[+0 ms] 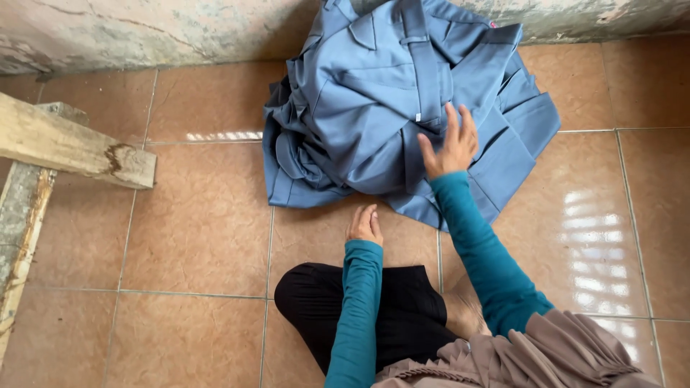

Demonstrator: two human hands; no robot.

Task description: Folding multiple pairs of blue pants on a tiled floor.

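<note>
A heap of blue garments point(366, 108) lies on the tiled floor against the wall, with collars, plackets and a long strap showing. My right hand point(450, 144) reaches out over the heap's lower right part, fingers spread, touching or just above the cloth. My left hand point(364, 224) rests on the tile just in front of the heap's near edge, fingers curled down, holding nothing. Both arms wear teal sleeves. My folded knee in black cloth point(359, 305) is on the floor below the left hand.
Orange-brown floor tiles point(201, 230) stretch all around. A worn wooden beam point(72, 144) and a paint-stained plank point(21, 230) stand at the left edge. A stained plaster wall point(144, 29) runs along the back. Bright glare lies on the tiles at right.
</note>
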